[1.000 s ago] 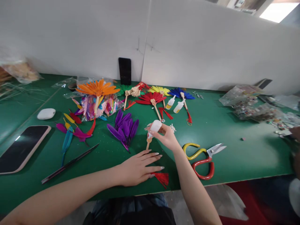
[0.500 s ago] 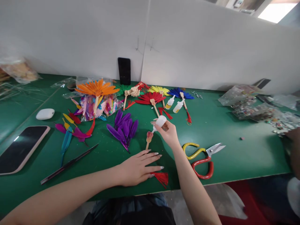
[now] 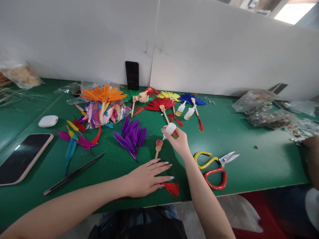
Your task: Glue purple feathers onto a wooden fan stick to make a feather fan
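My right hand (image 3: 178, 142) is closed round a small white glue bottle (image 3: 170, 129), its nozzle tilted down toward the head of a little wooden fan handle (image 3: 158, 148) lying on the green table (image 3: 249, 159). My left hand (image 3: 147, 177) lies flat with fingers spread, pressing the lower end of that handle; a red tassel (image 3: 171, 189) sticks out beside its fingertips. A bunch of purple feathers (image 3: 132, 136) fans out just left of the handle.
Scissors with red and yellow handles (image 3: 215, 166) lie to the right. Finished feather fans in orange (image 3: 102, 94), red (image 3: 159, 104), yellow and blue sit at the back with two glue bottles (image 3: 185, 111). A phone (image 3: 21, 157), loose feathers, a dark rod (image 3: 73, 174) lie left. Another person's hand (image 3: 311, 159) is far right.
My right hand lifted the glue bottle up and to the right, off the handle's head, then held nearly still. My left hand has not moved.
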The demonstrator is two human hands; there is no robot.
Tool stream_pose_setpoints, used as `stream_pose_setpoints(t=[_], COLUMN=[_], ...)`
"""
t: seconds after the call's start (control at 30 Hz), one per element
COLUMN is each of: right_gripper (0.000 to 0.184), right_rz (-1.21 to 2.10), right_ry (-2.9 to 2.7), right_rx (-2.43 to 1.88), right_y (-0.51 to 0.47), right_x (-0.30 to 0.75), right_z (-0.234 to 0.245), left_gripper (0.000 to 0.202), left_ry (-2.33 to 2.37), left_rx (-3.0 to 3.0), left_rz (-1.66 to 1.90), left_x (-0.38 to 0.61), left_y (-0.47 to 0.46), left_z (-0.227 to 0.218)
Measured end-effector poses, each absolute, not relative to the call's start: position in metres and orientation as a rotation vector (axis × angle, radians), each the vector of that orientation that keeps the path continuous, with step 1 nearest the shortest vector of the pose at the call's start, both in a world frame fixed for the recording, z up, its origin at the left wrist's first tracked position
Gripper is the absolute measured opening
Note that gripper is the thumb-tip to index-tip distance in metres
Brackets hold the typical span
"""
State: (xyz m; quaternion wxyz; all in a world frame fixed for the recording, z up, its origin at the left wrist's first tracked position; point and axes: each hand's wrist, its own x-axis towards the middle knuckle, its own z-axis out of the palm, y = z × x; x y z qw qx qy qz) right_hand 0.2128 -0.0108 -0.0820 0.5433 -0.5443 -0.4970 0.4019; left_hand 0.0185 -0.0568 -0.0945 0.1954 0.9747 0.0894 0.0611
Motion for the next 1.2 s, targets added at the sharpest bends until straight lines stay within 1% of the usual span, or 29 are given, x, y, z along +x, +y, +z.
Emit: stream_pose_setpoints(t=[0.07,0.2,0.27,0.53,0.8,0.87,1.07,1.2], right_gripper=[0.037,0.035,0.035,0.04,0.035,0.035,0.034,0.033], right_rz=[1.01,1.247,1.28,1.008,1.247,1.226,1.009,0.999], right_ry=[-1.186,-1.32,-1.341,-1.191,-1.342,-1.35,-1.293,-1.28], right_rx=[-1.245,-1.151,-1.151,-1.247,-1.132,-1.144,-1.197,-1.164], right_y=[-0.0118,-0.0173,-0.0185,-0.0107,-0.0182,-0.0181,-0.012,-0.0119], right_x=[0.2132,0.2089,0.2065,0.209,0.2056,0.2049,0.2065,0.2068], right_z=[-0.0819,-0.0795,-0.0793,-0.0832,-0.0797,-0.0799,-0.0843,-0.0849], left_gripper=[0.042,0.042,0.042,0.042,0.042,0.042,0.042,0.043], left_ry=[0.257,0.251,0.249,0.249,0.254,0.258,0.26,0.262], left_rx=[2.733,2.746,2.75,2.743,2.737,2.737,2.734,2.739], left_rz=[0.175,0.181,0.181,0.156,0.17,0.156,0.137,0.119], left_x=[0.0185,0.0185,0.0185,0.0185,0.0185,0.0184,0.0188,0.0192], left_y=[-0.0567,-0.0565,-0.0565,-0.0563,-0.0568,-0.0568,-0.0563,-0.0566], left_z=[-0.0949,-0.0954,-0.0953,-0.0942,-0.0944,-0.0943,-0.0933,-0.0935])
